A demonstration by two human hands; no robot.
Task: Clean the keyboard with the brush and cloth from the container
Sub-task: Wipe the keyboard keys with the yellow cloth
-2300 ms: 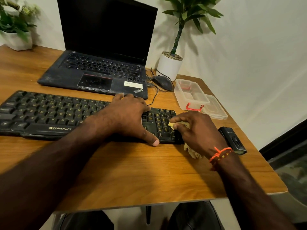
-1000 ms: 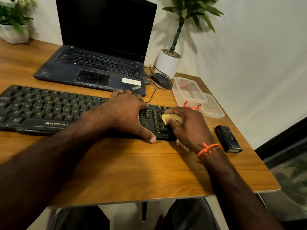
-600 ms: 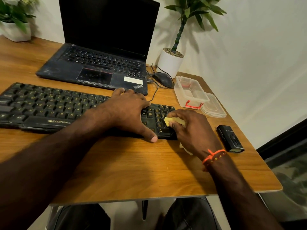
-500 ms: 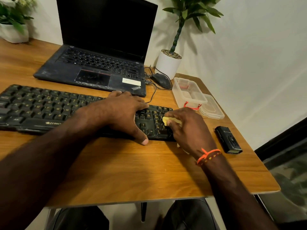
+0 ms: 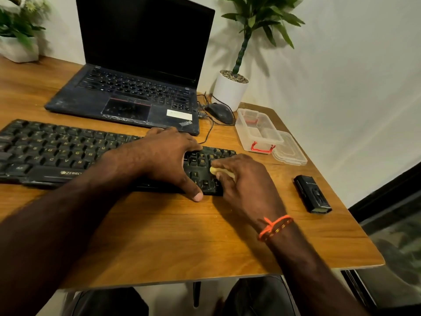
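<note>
A black keyboard (image 5: 57, 151) lies across the wooden desk (image 5: 170, 236). My left hand (image 5: 168, 156) lies flat on its right-middle part, fingers spread, thumb over the front edge. My right hand (image 5: 246, 185) is closed on a pale yellow cloth (image 5: 215, 171) and presses it onto the keys at the keyboard's right end. Most of the cloth is hidden under the hand. The clear plastic container (image 5: 257, 131) with red clips stands open to the right, its lid (image 5: 289, 149) beside it. I see no brush.
A dusty black laptop (image 5: 127, 94) stands open behind the keyboard. A black mouse (image 5: 219, 112) and a white potted plant (image 5: 230, 90) are at the back right. A small black device (image 5: 312, 193) lies near the desk's right edge. Another plant pot (image 5: 18, 49) sits far left.
My right hand has slid the cloth leftward along the keys at the keyboard's right end. My left hand has stayed on the keyboard, shifting slightly left.
</note>
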